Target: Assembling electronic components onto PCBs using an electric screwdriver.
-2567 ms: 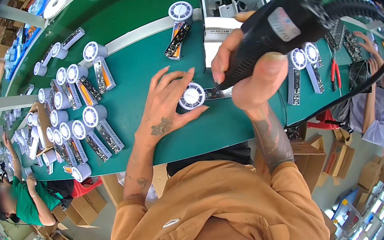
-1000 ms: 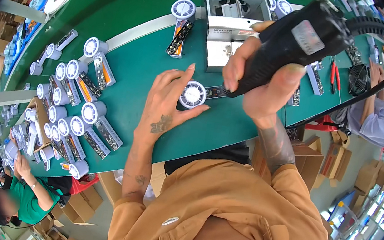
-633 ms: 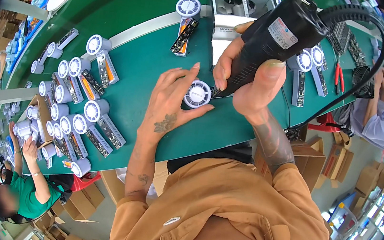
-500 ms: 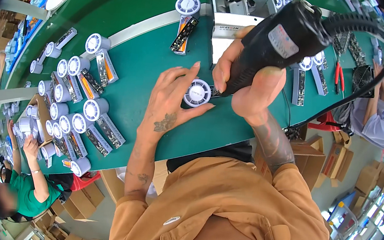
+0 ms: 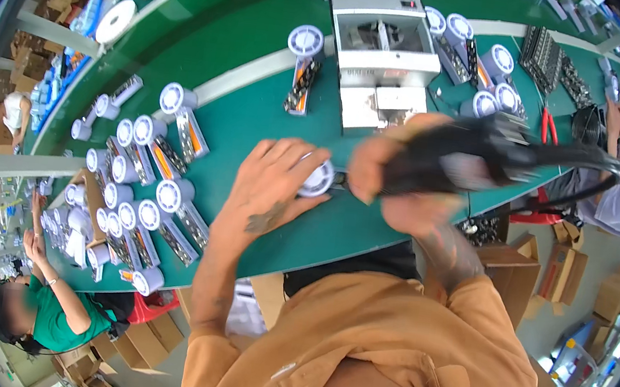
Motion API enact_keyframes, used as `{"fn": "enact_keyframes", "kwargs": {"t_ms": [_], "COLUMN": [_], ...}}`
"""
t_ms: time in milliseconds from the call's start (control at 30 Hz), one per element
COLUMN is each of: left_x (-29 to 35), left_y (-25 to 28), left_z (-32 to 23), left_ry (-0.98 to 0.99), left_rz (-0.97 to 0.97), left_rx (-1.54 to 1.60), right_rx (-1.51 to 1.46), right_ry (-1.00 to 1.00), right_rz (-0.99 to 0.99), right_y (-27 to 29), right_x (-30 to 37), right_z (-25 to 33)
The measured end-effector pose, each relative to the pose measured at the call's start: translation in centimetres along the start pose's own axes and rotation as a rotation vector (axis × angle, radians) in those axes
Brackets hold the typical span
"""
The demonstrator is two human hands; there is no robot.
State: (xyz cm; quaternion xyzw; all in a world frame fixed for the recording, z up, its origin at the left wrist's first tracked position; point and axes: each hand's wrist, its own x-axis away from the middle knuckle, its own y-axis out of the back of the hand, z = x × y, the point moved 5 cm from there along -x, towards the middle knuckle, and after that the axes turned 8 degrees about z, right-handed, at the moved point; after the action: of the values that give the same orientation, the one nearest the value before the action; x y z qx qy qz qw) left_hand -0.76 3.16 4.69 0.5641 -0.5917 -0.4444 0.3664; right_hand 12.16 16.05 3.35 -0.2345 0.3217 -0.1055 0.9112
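The left hand's fingers (image 5: 313,157) are curving round a pale-lilac, round-headed plastic fan (image 5: 317,182), the index finger and thumb flanking its head on the green counter (image 5: 248,128). The right hand (image 5: 410,210) is wrapping its fingers about a thick black cylindrical corded tool (image 5: 422,161). The fan is lying with its grille facing up and its handle pointing right, its long axis running left to right; a short dark stretch of handle is showing before the right hand hides the rest. Motion is blurring the tool, whose tip is staying out of sight, and its pale label (image 5: 461,170) is smearing beyond reading. Beyond, a silver-grey metal box-shaped machine (image 5: 380,61) is bearing dark lettering.
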Motion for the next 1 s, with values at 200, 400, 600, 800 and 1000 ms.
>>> {"fn": "enact_keyframes", "kwargs": {"t_ms": [200,400,600,800,1000], "left_x": [-1.5,-6.7,-19.1,-27.1,-28.1], "left_y": [7.9,7.6,5.5,0.2,1.8], "left_z": [12.6,29.5,23.9,27.0,24.4], "left_ry": [0.322,0.427,0.131,-0.389,-0.122], "left_rz": [-0.135,-0.017,-0.008,-0.267,-0.268], "left_rx": [0.093,-0.250,-0.667,-0.941,-0.880], "right_rx": [0.094,-0.046,-0.077,-0.081,-0.172], "right_ry": [0.314,-0.045,-0.049,-0.053,-0.059], "right_rz": [-0.657,-0.921,-0.977,-0.885,-0.838], "right_y": [1.9,4.4,5.2,4.3,4.9], "right_x": [5.3,9.0,11.0,10.2,10.3], "right_z": [6.1,1.2,0.9,0.1,0.4]}}
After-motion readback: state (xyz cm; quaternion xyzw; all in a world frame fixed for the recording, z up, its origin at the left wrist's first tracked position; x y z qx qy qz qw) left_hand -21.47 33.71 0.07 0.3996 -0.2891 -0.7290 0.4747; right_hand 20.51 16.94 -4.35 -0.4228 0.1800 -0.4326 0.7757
